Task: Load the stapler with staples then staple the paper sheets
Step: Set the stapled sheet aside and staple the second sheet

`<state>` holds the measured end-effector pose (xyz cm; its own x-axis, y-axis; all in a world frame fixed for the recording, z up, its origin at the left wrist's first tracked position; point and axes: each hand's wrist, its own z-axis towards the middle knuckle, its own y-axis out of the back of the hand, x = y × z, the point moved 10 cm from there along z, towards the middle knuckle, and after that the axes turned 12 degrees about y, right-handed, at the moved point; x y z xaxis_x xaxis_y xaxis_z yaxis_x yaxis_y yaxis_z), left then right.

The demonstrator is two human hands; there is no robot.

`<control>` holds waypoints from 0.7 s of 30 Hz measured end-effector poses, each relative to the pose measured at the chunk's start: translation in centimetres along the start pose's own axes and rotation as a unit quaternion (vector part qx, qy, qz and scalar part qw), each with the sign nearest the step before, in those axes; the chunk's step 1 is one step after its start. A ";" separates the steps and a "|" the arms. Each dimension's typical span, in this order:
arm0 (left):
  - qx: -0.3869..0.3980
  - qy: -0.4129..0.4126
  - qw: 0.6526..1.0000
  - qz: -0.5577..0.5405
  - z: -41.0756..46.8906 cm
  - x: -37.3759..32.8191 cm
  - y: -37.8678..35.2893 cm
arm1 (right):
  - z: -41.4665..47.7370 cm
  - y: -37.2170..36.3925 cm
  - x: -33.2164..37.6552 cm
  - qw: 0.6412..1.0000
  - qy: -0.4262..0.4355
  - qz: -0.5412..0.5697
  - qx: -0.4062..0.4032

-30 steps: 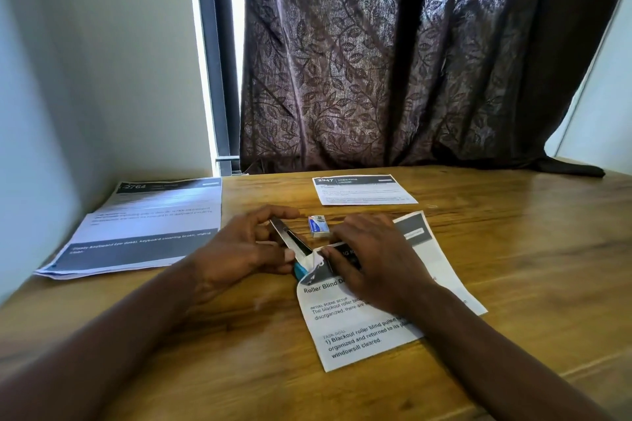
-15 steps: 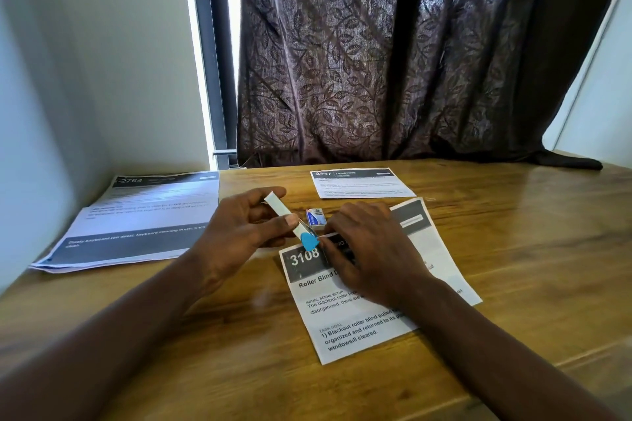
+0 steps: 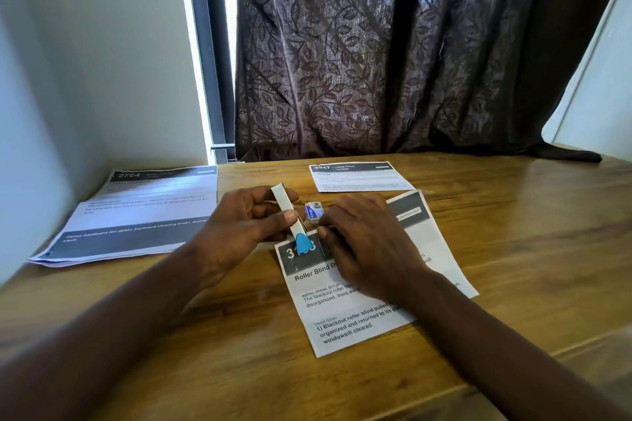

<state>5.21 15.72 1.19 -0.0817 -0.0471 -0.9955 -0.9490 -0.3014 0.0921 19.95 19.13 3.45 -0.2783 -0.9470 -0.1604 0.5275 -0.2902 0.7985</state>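
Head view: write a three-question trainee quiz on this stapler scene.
1. True or false: the left hand grips the stapler by its white top.
2. The staple box lies: A) on the table, between the hands; B) on top of the stapler; C) inside the left hand.
3. Fill in: the right hand lies over the sheet headed "Roller ___".
Key: 1 true; 2 A; 3 Blind.

Wooden table [image 3: 513,249], seemingly matt paper sheets [image 3: 359,318]
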 end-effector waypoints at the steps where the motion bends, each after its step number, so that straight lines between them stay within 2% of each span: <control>1: 0.000 -0.003 1.000 0.004 0.0 -0.1 0.0 | -0.1 0.0 0.0 1.000 -0.005 0.013 0.000; 12: 0.049 -0.024 0.998 -0.008 -0.2 -0.4 -1.2 | 0.1 -0.8 0.5 0.998 0.020 0.021 0.062; 18: 0.059 -0.037 0.997 -0.019 -0.1 -0.7 -1.7 | 0.1 -1.1 0.5 0.996 0.016 0.054 0.068; 21: 0.040 -0.020 0.999 -0.023 0.1 -0.2 -1.5 | 0.2 -0.9 0.3 0.997 0.011 0.057 0.054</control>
<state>6.63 16.25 1.28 -0.0486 0.0038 -0.9988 -0.9731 -0.2255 0.0465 19.27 19.17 2.83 -0.2038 -0.9760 -0.0772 0.4640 -0.1657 0.8702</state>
